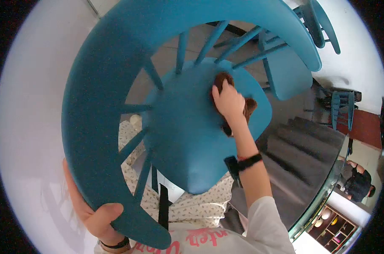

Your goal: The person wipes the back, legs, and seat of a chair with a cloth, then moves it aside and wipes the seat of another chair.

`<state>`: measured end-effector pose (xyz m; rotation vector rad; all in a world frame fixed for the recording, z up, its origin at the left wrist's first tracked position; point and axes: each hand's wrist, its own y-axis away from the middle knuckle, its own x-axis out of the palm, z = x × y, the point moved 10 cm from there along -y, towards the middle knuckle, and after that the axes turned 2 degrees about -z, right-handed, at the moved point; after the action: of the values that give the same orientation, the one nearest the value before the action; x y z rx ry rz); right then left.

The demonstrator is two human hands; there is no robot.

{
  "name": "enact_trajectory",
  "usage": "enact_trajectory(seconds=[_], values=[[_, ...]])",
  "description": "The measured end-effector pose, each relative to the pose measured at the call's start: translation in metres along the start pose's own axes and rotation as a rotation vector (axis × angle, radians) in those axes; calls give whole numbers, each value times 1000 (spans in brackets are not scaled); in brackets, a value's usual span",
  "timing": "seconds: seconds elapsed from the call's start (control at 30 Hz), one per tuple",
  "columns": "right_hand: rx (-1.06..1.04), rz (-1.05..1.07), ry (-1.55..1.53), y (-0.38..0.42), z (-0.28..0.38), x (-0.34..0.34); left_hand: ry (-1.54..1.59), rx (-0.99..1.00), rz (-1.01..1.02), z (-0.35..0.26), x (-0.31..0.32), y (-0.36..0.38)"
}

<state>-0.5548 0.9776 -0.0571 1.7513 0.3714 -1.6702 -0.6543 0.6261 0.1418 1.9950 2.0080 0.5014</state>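
A blue wooden chair fills the middle of the head view, its curved back rail [92, 110] arching over several spindles and a rounded seat [183, 131]. My left hand [99, 220] grips the lower-left end of that rail, thumb over the top and fingers partly hidden behind it. On the far side of the seat, my right hand [230, 101] is closed on a brown cloth [250, 108] and presses it against the surface. The cloth sticks out on both sides of the hand; a small dark piece shows below it. A black band with a device [242, 164] is on my right wrist.
More blue chairs [287, 74] stand at the upper right. Grey steps or pleated covering [302, 148] lie right of the seat. A person in dark clothes [357, 182] is farther off, near a shelf [333, 228]. A white wall [35, 127] runs along the left.
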Motion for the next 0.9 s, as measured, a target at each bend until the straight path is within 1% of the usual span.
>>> enact_trajectory(seconds=[0.07, 0.13, 0.17, 0.23, 0.3, 0.37, 0.43, 0.5, 0.57, 0.6, 0.63, 0.7, 0.73, 0.8, 0.83, 0.9], values=[[-27, -38, -17, 17, -11, 0, -1, -6, 5, 0, -1, 0], [32, -75, -98, 20, -41, -4, -7, -15, 10, 2, 0, 0], [61, -142, -135, 13, -56, -6, 15, 2, -9, -1, 2, 0], [157, -123, -155, -10, -70, -14, 30, 14, -23, -1, 2, 1], [178, -118, -177, -36, -73, -22, 92, 29, -87, -1, -4, 4], [198, -114, -197, -61, -87, -20, 100, 44, -110, -3, -1, 5], [46, -114, -385, -77, -89, -20, 110, 62, -129, -4, -2, 6], [79, -89, -367, -76, -86, -27, 62, 69, -53, -5, -1, 2], [237, -89, -284, -68, -84, -35, 25, 75, -43, -7, 0, 0], [240, -87, -290, -65, -81, -32, -16, 77, -38, -9, 2, 0], [223, -100, -256, -61, -76, -33, -23, 82, -36, -11, 7, 1], [202, -126, -230, -58, -72, -37, 114, 109, -15, -15, 20, 1], [168, -123, -217, -53, -69, -34, 115, 121, -13, -18, 18, 2], [88, -90, -158, -43, -59, -28, 23, 88, 5, -17, 15, -2], [86, -94, -160, -35, -58, -26, 25, 93, 5, -17, 12, -3], [-104, -35, -57, -19, -29, -17, 19, 100, 72, -16, 15, -4]])
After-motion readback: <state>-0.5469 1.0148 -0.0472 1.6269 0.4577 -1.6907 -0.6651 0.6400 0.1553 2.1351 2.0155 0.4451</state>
